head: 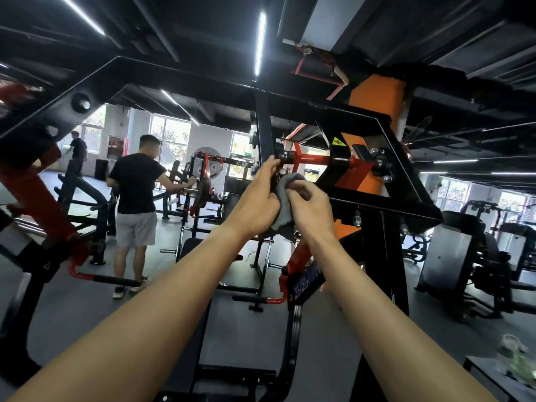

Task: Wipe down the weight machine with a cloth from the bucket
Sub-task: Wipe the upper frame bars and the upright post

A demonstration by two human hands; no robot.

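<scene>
The weight machine has a black steel frame (pixel 348 114) with a red pivot axle (pixel 313 158) and red arms. Both my arms reach up to the middle of it. A grey cloth (pixel 285 198) is bunched between my two hands. My left hand (pixel 258 201) grips the cloth's left side, and its fingertips touch the black upright post (pixel 264 126) beside the axle. My right hand (pixel 311 207) pinches the cloth's right side with curled fingers. No bucket is in view.
A person in a black shirt (pixel 136 187) stands at another machine to the left. A red arm with a handle (pixel 87 274) hangs lower left. Black machines (pixel 487 256) fill the right. An orange pillar (pixel 377 97) rises behind the frame. A bench with greenish items (pixel 519 364) sits bottom right.
</scene>
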